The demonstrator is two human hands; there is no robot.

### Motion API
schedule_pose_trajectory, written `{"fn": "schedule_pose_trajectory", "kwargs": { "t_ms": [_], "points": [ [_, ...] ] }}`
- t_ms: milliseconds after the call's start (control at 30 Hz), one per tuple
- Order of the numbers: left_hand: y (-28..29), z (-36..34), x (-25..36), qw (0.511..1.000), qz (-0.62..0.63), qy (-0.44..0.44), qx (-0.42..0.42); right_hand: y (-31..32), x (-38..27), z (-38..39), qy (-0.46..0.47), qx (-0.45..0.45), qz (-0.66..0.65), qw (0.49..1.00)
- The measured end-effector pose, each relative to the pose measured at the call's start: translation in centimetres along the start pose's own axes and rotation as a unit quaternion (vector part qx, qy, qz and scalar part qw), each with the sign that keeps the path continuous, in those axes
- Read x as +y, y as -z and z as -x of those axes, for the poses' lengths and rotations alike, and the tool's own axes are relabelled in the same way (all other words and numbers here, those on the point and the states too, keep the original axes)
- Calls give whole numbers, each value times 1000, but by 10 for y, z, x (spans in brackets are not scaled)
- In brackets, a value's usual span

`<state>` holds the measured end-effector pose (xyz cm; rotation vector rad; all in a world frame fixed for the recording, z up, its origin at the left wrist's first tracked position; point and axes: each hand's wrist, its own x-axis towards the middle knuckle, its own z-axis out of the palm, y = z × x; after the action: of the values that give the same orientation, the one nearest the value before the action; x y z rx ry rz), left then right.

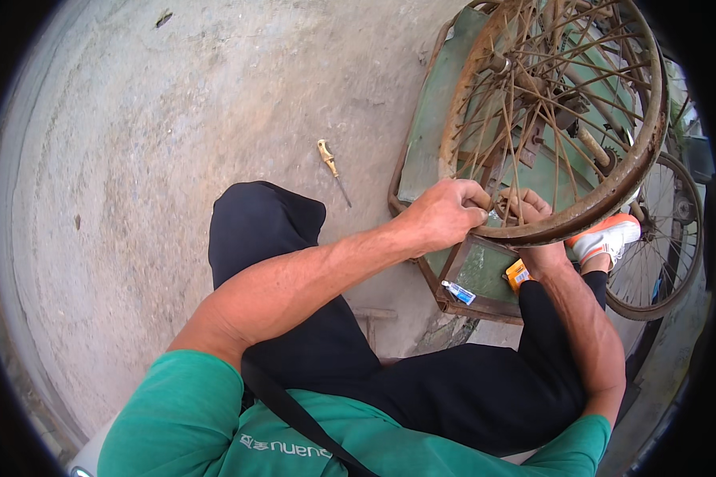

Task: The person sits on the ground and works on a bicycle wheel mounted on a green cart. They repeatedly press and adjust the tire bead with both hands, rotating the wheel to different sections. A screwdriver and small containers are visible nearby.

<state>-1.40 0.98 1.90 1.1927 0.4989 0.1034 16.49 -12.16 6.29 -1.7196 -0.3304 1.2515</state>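
A rusty spoked wheel rim lies tilted above a green metal cart bed. My left hand is at the rim's near-left side, thumb and forefinger pinched at the inner edge among the spokes; what is between them is too small to name. My right hand comes up from below the rim beside it, fingers curled over a small shiny piece at the inner edge that I cannot make out. A small blue-and-white tube and a yellow box lie on the cart below my hands.
A yellow-handled screwdriver lies on the concrete ground to the left. A second wheel stands at the right behind my white-and-orange shoe. My legs in dark trousers frame the lower middle.
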Motion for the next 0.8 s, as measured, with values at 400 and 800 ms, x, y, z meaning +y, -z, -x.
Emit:
{"fn": "schedule_pose_trajectory", "kwargs": {
  "t_ms": [400,800],
  "points": [
    [7,-1,-4,998,40,33,23,-3,7,-5,47,28,200,978],
    [6,-13,-9,999,14,25,36,-1,6,-9,73,-25,218,973]
  ]
}}
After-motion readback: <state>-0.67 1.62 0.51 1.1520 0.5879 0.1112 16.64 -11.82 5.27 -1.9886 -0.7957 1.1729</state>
